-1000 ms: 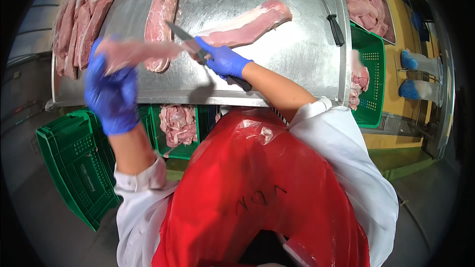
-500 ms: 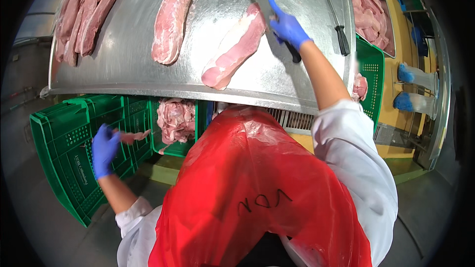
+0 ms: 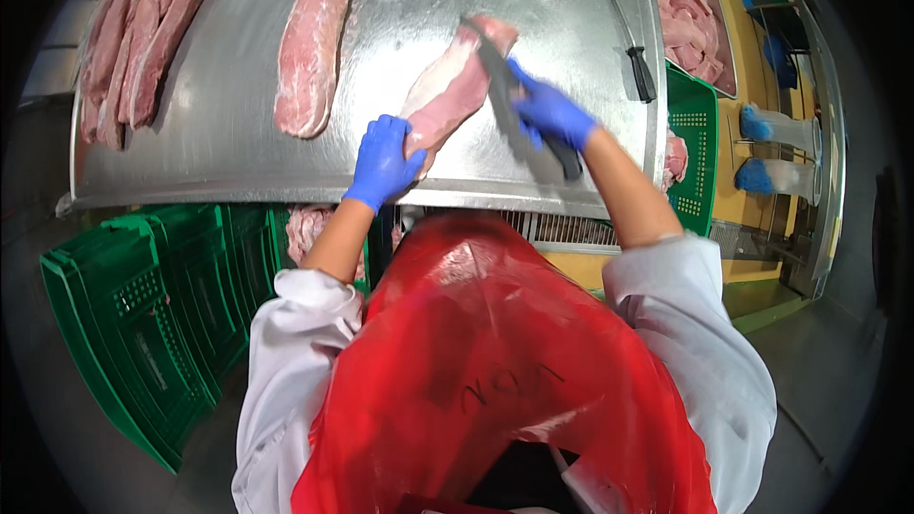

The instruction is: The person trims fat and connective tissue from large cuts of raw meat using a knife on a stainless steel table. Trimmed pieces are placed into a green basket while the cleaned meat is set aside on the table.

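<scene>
Across the upper part of the view spreads a metal table [image 3: 219, 148], pale and shiny, with a red apron [image 3: 495, 352] just below its near edge. Green crates [image 3: 143, 324] stand at the lower left, one behind another, and a further green crate [image 3: 697, 124] sits against the table's right side. Above that one, a metal tray [image 3: 730, 57] holds many pink meat pieces. On the table, long meat strips [image 3: 148, 48] lie side by side at the far left, and a thick loin [image 3: 319, 43] lies alone nearer the middle. To its right is the meat piece [image 3: 449, 95], set slantwise on the metal. The gloved left hand [image 3: 386, 162] is laid against its near end, thumb spread from the fingers (whether it squeezes, I cannot tell). The gloved right hand [image 3: 555, 112] is closed around a knife [image 3: 492, 65], whose blade crosses over the meat piece's far end; contact is unclear. A slim rod with a black handle [image 3: 641, 74] lies near the right edge.
</scene>
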`<move>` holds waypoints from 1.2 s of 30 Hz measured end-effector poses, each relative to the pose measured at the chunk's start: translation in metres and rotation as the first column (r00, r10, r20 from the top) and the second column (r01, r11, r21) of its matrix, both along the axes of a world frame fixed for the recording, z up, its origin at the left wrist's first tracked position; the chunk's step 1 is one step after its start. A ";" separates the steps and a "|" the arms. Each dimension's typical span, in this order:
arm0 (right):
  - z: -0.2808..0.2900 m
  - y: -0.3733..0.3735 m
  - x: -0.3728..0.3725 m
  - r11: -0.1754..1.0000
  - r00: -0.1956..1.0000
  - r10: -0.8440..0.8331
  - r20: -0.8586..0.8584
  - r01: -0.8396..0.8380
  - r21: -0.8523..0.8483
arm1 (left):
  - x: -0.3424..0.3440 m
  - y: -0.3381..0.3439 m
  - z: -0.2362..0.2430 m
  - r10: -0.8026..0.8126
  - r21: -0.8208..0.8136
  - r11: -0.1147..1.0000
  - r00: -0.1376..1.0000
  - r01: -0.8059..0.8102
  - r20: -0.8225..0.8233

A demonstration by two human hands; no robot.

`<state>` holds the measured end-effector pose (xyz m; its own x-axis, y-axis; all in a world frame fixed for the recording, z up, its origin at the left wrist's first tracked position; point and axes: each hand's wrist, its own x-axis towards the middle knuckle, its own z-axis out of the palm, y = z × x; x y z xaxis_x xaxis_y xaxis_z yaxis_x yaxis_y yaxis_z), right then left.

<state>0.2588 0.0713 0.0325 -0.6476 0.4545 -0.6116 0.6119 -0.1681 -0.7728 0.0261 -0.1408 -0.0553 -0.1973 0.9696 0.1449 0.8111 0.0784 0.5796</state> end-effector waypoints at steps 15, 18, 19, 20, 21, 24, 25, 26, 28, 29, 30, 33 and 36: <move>-0.014 0.002 0.051 0.884 0.846 -0.427 -0.318 0.465 0.052 | -0.032 0.195 -0.010 0.409 -0.524 0.831 0.846 -0.189 0.343; -0.058 0.021 -0.009 0.950 0.917 -0.264 -0.299 0.300 0.084 | -0.032 0.186 -0.025 0.437 -0.485 0.851 0.784 -0.202 0.441; -0.046 0.025 -0.033 0.968 0.950 -0.166 -0.266 0.208 0.138 | -0.034 0.184 -0.027 0.460 -0.470 0.852 0.758 -0.231 0.462; -0.068 0.037 -0.051 0.932 0.967 -0.082 -0.241 0.161 0.326 | -0.021 0.187 -0.013 0.483 -0.475 0.845 0.730 -0.244 0.484; -0.058 0.035 -0.061 0.960 0.985 -0.020 -0.170 0.067 0.273 | -0.021 0.185 -0.013 0.496 -0.468 0.844 0.713 -0.261 0.496; -0.027 0.033 -0.056 0.971 0.986 0.165 0.002 -0.163 0.176 | -0.022 0.183 -0.022 0.473 -0.407 0.872 0.688 -0.274 0.550; -0.022 0.024 -0.035 0.973 0.980 0.197 -0.018 -0.194 0.124 | -0.030 0.178 -0.037 0.437 -0.370 0.886 0.765 -0.278 0.472; -0.016 0.014 -0.012 0.968 0.969 0.244 -0.045 -0.240 0.077 | -0.042 0.169 -0.055 0.411 -0.328 0.898 0.828 -0.294 0.382; -0.016 0.013 -0.003 0.966 0.965 0.258 -0.051 -0.256 0.029 | -0.034 0.171 -0.046 0.387 -0.318 0.897 0.894 -0.308 0.227; -0.017 0.020 -0.015 0.971 0.971 0.239 -0.030 -0.238 0.030 | -0.021 0.175 -0.026 0.404 -0.331 0.892 0.869 -0.307 0.284; -0.018 0.026 -0.030 0.972 0.972 0.235 -0.018 -0.235 0.033 | -0.012 0.174 -0.008 0.435 -0.342 0.882 0.837 -0.323 0.332; -0.062 0.051 -0.071 0.995 0.970 0.091 -0.227 -0.098 -0.020 | -0.005 0.196 0.014 0.397 -0.314 0.895 0.884 -0.316 0.245; -0.037 0.019 -0.023 0.953 0.949 0.303 -0.083 -0.303 0.010 | -0.023 0.183 0.023 0.406 -0.325 0.907 0.764 -0.268 0.501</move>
